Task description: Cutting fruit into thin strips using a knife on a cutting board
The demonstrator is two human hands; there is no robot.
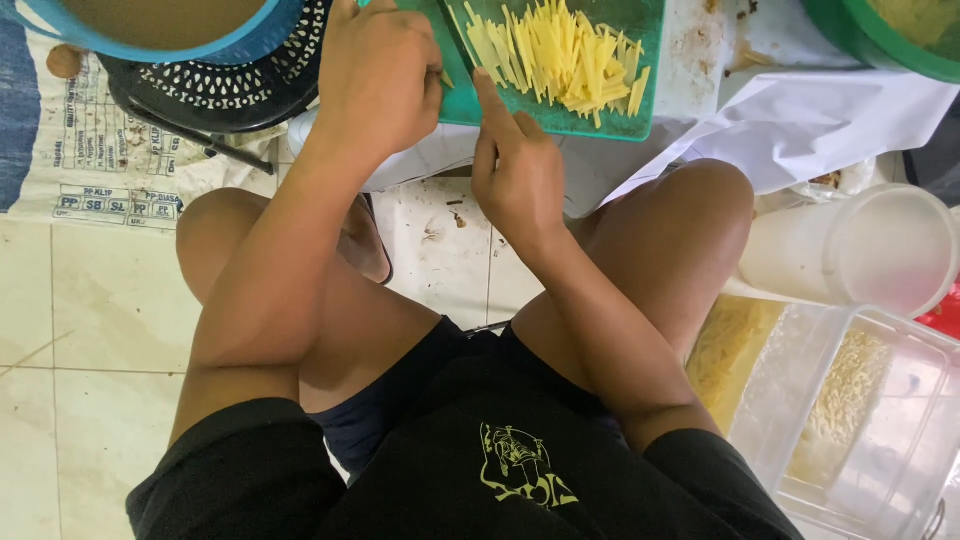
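Up near the top centre of the frame, both hands work at a green plastic cutting board (610, 122) that lies on the floor. A loose heap of pale yellow thin-cut strips (560, 55) covers the board's middle. The left hand (375, 75) sits at the board's left edge, its fingers curled shut, though what they grip is hidden. The right hand (515, 170) lies at the board's lower edge, index finger stretched out flat onto the green surface toward the strips, other fingers folded. A black perforated plastic basket (240, 85) stands at upper left. Clear plastic tubs (850, 400) holding shredded pale food fill the lower right.
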